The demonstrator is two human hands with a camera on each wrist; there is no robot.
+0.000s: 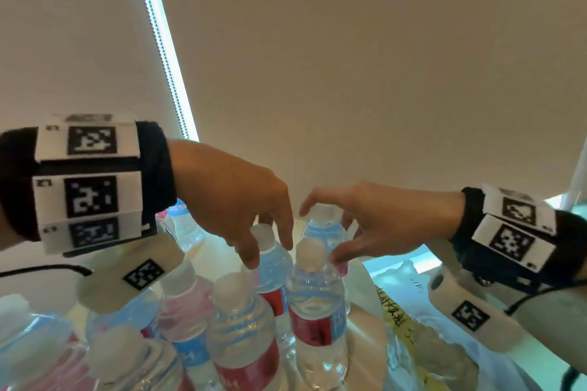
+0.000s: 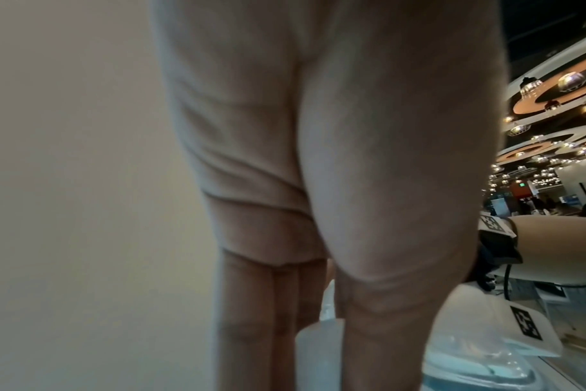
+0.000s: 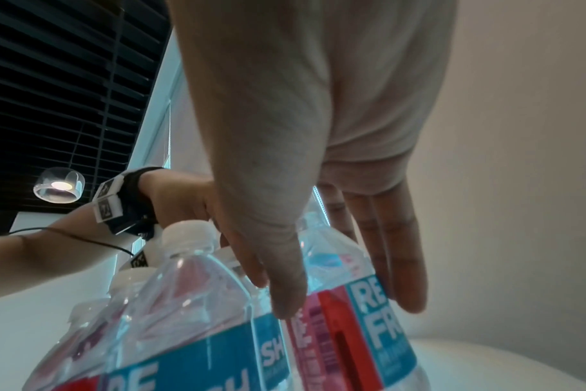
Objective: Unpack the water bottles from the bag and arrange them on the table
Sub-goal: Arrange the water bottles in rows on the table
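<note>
Backdrop: beige wall behind, lit strip running up its left side.
Worktop: pale, crowded; bare strip only at right, beside crumpled plastic bag.
Bottles: upright, capped, packed touching; at least nine, exact count unclear.
Left hand: fingers loose, tips on a cap, gripping nothing.
Right hand: fingers spread around the far bottle, no firm grip seen.

At least nine capped water bottles standing clustered on one table, one crumpled plastic bag beside them, two hands, left hand, right hand, above.
</note>
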